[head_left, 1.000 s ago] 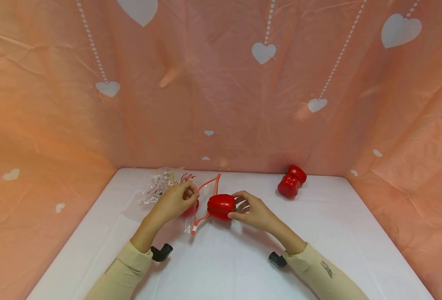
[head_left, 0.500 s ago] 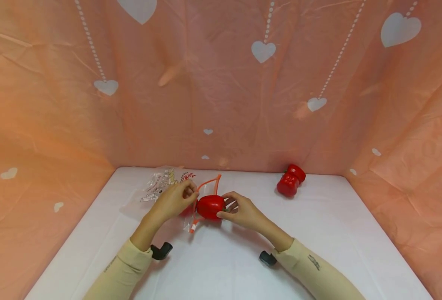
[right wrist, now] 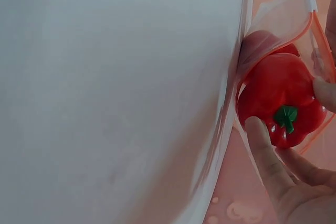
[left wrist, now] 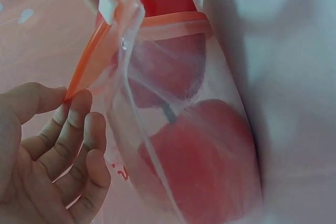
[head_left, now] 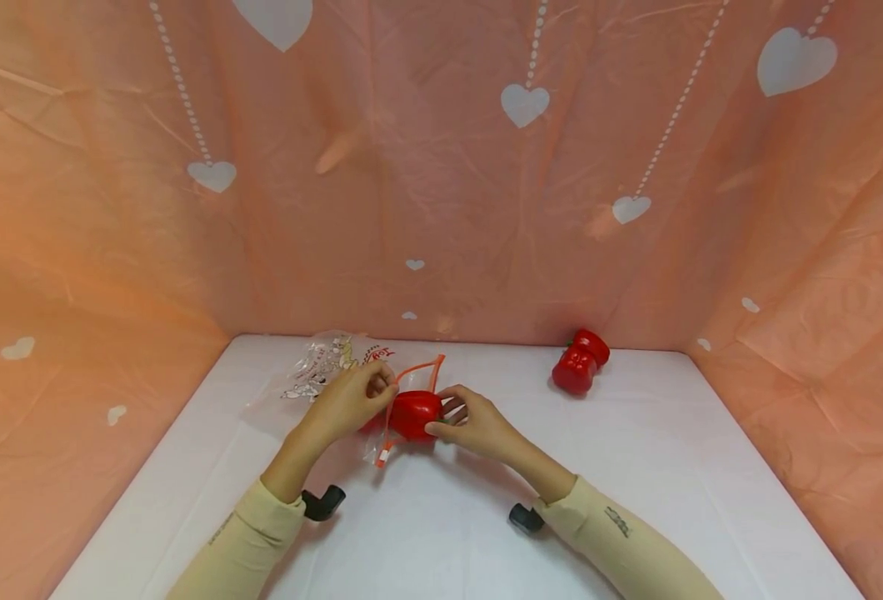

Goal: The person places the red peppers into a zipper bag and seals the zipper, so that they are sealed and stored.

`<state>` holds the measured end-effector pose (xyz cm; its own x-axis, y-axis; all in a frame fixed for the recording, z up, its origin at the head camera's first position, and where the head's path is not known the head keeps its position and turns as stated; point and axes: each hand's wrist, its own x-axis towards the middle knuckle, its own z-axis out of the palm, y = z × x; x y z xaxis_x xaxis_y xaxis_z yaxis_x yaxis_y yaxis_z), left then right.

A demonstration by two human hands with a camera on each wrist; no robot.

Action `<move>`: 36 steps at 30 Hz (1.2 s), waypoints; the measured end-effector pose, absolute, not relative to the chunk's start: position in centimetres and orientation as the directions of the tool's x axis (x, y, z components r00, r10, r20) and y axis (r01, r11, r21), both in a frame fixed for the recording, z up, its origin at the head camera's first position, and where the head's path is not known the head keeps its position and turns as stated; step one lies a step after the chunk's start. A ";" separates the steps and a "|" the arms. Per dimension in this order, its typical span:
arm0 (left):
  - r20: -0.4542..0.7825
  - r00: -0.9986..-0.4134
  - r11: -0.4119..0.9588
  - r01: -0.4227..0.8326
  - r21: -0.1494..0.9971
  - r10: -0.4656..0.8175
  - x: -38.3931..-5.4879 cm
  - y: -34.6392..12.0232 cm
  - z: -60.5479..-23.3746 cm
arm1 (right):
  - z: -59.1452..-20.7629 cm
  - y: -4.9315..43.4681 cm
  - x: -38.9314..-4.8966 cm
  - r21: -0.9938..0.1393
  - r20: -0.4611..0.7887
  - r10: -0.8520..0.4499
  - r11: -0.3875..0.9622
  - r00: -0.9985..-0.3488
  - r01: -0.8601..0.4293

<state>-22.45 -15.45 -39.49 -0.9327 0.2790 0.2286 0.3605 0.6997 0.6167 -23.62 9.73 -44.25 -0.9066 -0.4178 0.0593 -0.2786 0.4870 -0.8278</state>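
- Three red peppers: one already inside the zip bag (head_left: pixel 336 367), one pepper (head_left: pixel 415 414) entering, one spare pepper (head_left: pixel 578 364) far right.
- Left hand (head_left: pixel 347 402) pinches the bag's orange rim; right hand (head_left: pixel 473 423) grips the entering pepper.
- Bag's far end blurs.

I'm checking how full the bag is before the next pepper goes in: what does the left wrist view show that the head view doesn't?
Only the left wrist view shows a red pepper already inside the clear zip bag, deep in it, with the left hand pinching the orange zip rim.

Only the head view shows a third red pepper lying apart near the back of the white table, and the right hand.

Both show the red pepper entering the bag's mouth.
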 end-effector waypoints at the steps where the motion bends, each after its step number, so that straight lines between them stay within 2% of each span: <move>1: 0.231 -0.932 0.703 0.362 0.612 0.279 -22.4 -15.4 -39.5 | -44.3 9.6 -23.6 -0.834 0.053 -0.418 0.482 -0.907 -0.270; 8: 0.243 -0.927 0.715 0.375 0.591 0.286 -22.4 -15.3 -39.5 | -44.5 9.1 -23.8 -0.874 0.032 -0.416 0.429 -0.909 -0.228; 15: 0.248 -0.926 0.710 0.377 0.595 0.284 -22.4 -15.4 -39.4 | -44.7 8.1 -23.9 -0.959 -0.010 -0.387 0.263 -0.922 -0.100; 27: 0.255 -0.922 0.708 0.387 0.591 0.291 -22.3 -15.3 -39.5 | -44.8 6.5 -24.2 -0.946 -0.009 -0.299 0.312 -0.954 -0.089; 36: 0.262 -0.921 0.716 0.389 0.579 0.288 -22.2 -15.3 -39.5 | -45.3 5.2 -24.4 -0.965 -0.014 -0.286 0.255 -0.958 -0.063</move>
<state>-22.24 -15.30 -39.48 -0.9208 0.2885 0.2624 0.3894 0.7163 0.5790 -24.37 5.21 -45.26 -0.9580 -0.2863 -0.0135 -0.0627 0.2553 -0.9648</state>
